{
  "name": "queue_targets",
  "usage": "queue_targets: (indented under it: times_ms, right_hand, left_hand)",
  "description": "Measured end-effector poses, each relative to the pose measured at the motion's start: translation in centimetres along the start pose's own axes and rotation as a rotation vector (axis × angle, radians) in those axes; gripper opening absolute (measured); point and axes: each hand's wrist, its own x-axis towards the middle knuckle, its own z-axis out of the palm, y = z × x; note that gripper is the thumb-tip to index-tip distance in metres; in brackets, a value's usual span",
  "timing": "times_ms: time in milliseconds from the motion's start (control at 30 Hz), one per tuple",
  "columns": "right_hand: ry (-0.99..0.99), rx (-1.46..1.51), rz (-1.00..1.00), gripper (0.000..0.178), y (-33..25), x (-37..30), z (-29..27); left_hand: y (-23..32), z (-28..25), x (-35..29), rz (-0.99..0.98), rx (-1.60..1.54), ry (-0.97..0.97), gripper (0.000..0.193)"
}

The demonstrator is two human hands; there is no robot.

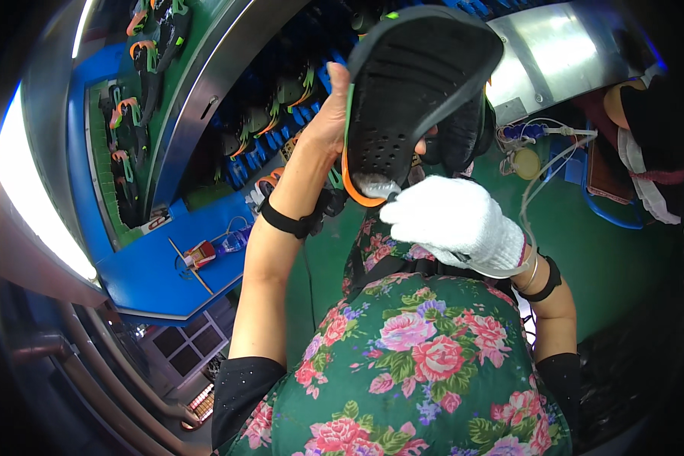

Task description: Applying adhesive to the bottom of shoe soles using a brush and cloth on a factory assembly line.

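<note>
My bare left hand point(329, 118) grips a black shoe sole point(406, 83) by its side, thumb up along the edge and fingertips showing past the far edge. The sole is tilted up, with rows of small holes at its lower end and an orange and green rim. My right hand point(448, 220), in a white knitted glove, is closed at that lower end. From its fingers a small brush-like tool with pale bristles point(378, 185) touches the sole inside the orange rim; the glove hides its handle. Another black shoe part point(461, 131) shows behind the sole.
A blue bench point(144, 273) at left bears a red-and-white object point(200, 254) and a thin stick. Black shoe parts with orange and green edges point(125, 114) line a green conveyor belt. A metal housing point(566, 53) and a pale hose point(558, 163) are at right. Another person's arm point(617, 106) shows there.
</note>
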Motion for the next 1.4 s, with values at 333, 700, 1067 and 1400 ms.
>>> queue_targets:
  times_ms: [333, 700, 1067, 1400]
  right_hand:
    - [-0.159, 0.303, 0.040, 0.021, 0.9, 2.9, -1.6]
    - [0.336, 0.086, 0.437, 0.015, 0.2, 5.0, -3.9]
    - [0.254, -0.104, 0.432, 0.017, -0.9, 4.0, -4.4]
    - [0.381, -0.162, 0.184, 0.018, -2.4, 6.7, -5.0]
  left_hand:
    - [1.4, 1.7, -0.6, -0.141, 0.314, 0.396, 0.098]
    - [-5.7, 1.1, -1.2, 0.176, -0.223, 0.452, 0.049]
    - [-6.9, 3.4, -2.7, 0.127, -0.240, 0.637, 0.036]
    - [-7.3, 3.1, -2.5, 0.367, -0.672, 0.217, 0.063]
